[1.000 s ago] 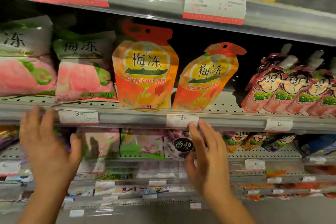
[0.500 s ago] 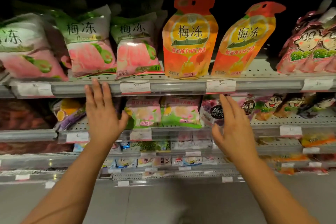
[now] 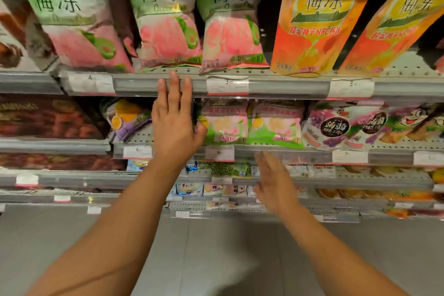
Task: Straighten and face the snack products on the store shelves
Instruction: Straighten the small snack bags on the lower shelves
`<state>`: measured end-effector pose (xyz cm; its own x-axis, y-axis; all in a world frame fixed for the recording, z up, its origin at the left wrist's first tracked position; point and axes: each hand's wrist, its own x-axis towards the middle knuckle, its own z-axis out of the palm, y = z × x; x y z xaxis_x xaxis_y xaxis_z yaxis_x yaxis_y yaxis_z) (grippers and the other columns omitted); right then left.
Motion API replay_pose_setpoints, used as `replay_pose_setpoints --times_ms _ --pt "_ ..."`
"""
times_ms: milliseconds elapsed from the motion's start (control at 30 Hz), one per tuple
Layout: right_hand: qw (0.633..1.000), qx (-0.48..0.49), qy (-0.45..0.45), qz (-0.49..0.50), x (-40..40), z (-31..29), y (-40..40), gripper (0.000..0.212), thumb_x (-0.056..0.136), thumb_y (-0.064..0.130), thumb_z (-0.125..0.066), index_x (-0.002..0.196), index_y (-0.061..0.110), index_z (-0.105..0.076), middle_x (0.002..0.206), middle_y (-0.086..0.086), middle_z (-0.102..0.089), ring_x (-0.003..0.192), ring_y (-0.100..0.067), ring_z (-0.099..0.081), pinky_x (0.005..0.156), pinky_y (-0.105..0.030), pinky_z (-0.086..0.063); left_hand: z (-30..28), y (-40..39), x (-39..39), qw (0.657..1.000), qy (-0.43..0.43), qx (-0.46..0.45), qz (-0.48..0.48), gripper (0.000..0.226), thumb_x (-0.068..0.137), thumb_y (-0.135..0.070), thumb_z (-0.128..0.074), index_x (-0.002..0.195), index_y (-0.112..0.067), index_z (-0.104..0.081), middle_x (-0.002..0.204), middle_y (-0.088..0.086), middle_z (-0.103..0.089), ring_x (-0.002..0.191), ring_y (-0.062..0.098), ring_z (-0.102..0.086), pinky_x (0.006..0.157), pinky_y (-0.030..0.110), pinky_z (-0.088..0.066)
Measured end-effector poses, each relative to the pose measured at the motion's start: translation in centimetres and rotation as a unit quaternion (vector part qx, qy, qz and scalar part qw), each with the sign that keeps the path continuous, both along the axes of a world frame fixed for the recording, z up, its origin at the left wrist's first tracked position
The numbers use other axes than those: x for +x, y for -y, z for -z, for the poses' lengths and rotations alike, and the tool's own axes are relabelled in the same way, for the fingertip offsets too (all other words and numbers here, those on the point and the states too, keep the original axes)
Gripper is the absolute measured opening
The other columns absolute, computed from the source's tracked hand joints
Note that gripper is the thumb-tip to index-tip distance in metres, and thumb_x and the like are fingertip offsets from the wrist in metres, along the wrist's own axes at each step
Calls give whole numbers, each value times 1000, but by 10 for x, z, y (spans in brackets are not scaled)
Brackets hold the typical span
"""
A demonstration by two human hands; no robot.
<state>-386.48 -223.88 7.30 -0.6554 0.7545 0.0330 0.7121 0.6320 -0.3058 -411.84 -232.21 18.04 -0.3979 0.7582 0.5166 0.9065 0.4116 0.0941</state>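
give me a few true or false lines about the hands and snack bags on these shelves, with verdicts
1. The left hand has straight fingers reaching up over the shelf edge. True.
2. The right hand grips an orange pouch. False: it is open, holds nothing, and sits lower down.
3. Two orange pouches stand right of the pink and green bags. True.
4. The purple grape bags share the orange pouches' shelf. False: they sit one shelf below.

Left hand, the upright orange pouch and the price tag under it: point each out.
left hand (image 3: 174, 125), head view, on the back of the hand.
upright orange pouch (image 3: 317, 31), head view, on its printed front.
price tag (image 3: 351, 88), head view, on its white middle.
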Motion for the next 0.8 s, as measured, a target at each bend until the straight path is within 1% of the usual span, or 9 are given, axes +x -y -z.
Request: replay_pose_setpoints --times_ms 167,300,367,433,500,567,667,733,800 --pt "995 89 31 33 -17 34 1 84 81 33 -68 155 12 -36 158 -19 -34 148 -41 -29 116 -58 -34 1 -2 -5 998 -21 44 37 96 85 -36 -59 163 -12 -8 170 17 -2 156 39 2 118 58 -26" --pt "982 181 -9 50 -26 60 -2 80 80 31 -68 153 13 -39 150 -21 -41 142 -44 -33 114 -61 -33 24 16 -12 989 -40 103 96 84 86 -22 -59 161 -11 -22 169 16 -10 156 38 -3 118 62 -23" --pt "970 232 -39 54 -26 79 -7 83 79 29 -70 154 11 -38 151 -24 -40 143 -44 -31 119 -60 -27 76 31 3 984 -20 136 114 79 86 -16 -61 158 -8 -30 168 17 -15 156 38 -8 119 62 -21" --pt "959 263 -77 68 -28 94 -9 83 77 26 -71 153 9 -41 150 -26 -41 142 -44 -32 121 -58 -22 154 52 35 981 45 136 131 78 81 -11 -66 154 -8 -38 166 15 -23 155 36 -15 117 64 -25" --pt "943 298 -121 81 -36 105 -11 77 76 22 -69 149 9 -48 147 -26 -45 139 -44 -38 121 -58 -23 244 71 63 980 88 106 143 69 80 -13 -65 147 -11 -48 162 12 -34 152 34 -28 112 64 -33" --pt "925 331 -166 84 -38 117 -17 72 77 20 -67 147 9 -52 145 -25 -48 137 -43 -42 119 -59 -25 317 79 74 983 117 51 129 66 82 -24 -59 147 -14 -50 160 8 -37 150 33 -32 108 63 -38" --pt "912 353 -198 64 -37 130 -27 74 77 21 -67 148 11 -50 147 -23 -46 139 -42 -38 122 -56 -22 373 61 55 985 123 -27 115 73 82 -35 -52 153 -21 -40 160 8 -35 148 37 -33 110 63 -37" --pt "895 387 -212 62 -38 138 -32 72 77 21 -63 147 12 -50 145 -23 -47 137 -41 -39 119 -57 -25 403 44 34 989 103 -37 101 76 83 -40 -53 156 -28 -33 158 9 -38 147 39 -33 113 64 -34" --pt "877 420 -226 56 -41 147 -38 70 76 24 -59 145 13 -53 141 -21 -50 132 -39 -41 115 -57 -31 425 30 14 993 70 -24 95 75 84 -44 -54 155 -32 -35 154 10 -42 142 40 -38 113 62 -32"
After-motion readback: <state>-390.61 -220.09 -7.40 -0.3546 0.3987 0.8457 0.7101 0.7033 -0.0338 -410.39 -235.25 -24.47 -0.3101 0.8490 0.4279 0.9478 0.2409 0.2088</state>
